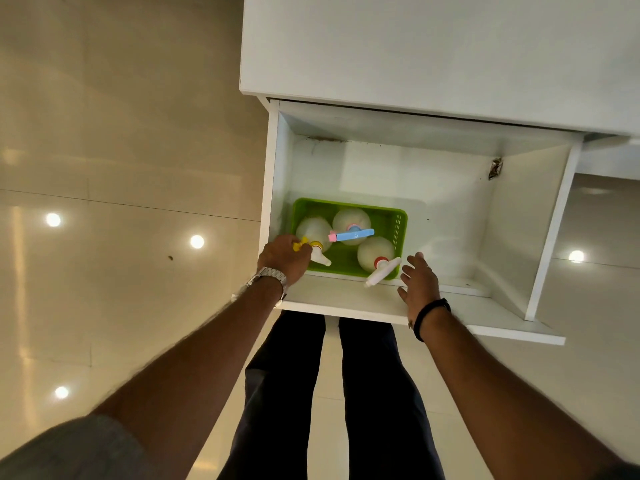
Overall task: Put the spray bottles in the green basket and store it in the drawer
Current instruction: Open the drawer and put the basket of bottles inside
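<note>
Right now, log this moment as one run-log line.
green basket: in open drawer | three spray bottles inside | left hand: on yellow-headed bottle | right hand: open

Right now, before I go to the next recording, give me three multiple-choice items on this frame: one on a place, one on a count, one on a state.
1. Where does the green basket sit?
A. On the floor
B. In the open drawer, near its left wall
C. On top of the cabinet

2. How many spray bottles are in the basket?
A. Two
B. Three
C. Four

3. What is the right hand doing?
A. Gripping the basket
B. Holding a bottle
C. Open, holding nothing

Answers:
1 B: the basket rests on the floor of the drawer, close to the left wall.
2 B: a yellow-trigger bottle, a blue-topped bottle and a red-collared bottle stand in it.
3 C: its fingers are spread beside the basket, while the left hand is at the yellow trigger.
</note>
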`<state>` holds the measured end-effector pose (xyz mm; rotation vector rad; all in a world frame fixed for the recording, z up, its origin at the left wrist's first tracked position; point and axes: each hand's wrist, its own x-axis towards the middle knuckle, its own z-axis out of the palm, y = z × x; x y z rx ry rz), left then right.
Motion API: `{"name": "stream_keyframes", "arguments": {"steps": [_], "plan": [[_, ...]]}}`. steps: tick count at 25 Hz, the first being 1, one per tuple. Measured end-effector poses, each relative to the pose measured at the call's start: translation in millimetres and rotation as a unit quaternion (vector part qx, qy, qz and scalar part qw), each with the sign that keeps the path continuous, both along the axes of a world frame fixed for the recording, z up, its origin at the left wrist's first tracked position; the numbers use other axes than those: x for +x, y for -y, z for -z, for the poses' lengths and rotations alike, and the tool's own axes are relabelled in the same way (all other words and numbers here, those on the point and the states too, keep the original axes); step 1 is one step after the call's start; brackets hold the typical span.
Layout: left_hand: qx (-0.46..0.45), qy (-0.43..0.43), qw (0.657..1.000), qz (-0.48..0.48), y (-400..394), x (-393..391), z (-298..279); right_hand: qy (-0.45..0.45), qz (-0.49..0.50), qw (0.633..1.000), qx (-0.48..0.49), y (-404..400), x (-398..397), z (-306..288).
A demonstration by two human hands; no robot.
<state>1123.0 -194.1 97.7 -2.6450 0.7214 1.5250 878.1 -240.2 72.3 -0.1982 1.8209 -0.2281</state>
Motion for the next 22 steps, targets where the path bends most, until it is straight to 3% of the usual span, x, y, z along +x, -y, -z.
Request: {"name": "stream_keyframes", "arguments": {"steps": [7,11,14,15,17,20,22], "plan": [[-0.011,0.015,1.0,-0.023,12,14,-13,-0.005,0.07,0.994,-0.081,-17,5,-38],[-0.082,-0.06,0.967,-0.232,-32,-14,-44,-0.065,0.089,0.988,-0.111,-61,5,-76],[0.007,-0.15,0.92,-0.361,-81,-43,-64,-0.042,0.155,0.987,0.011,-94,-3,-87],[0.048,-0.182,0.887,-0.422,-92,-49,-66,-0.018,0.201,0.978,0.057,-99,-6,-86],[0.087,-0.234,0.78,-0.574,-103,-51,-64,0.034,0.334,0.937,0.094,-97,-14,-84],[-0.007,-0.256,0.6,-0.758,-94,-34,-54,0.063,0.511,0.857,0.024,-66,-30,-78],[-0.046,-0.277,0.521,-0.806,-81,-22,-52,0.071,0.555,0.829,-0.008,-43,-37,-80]]}}
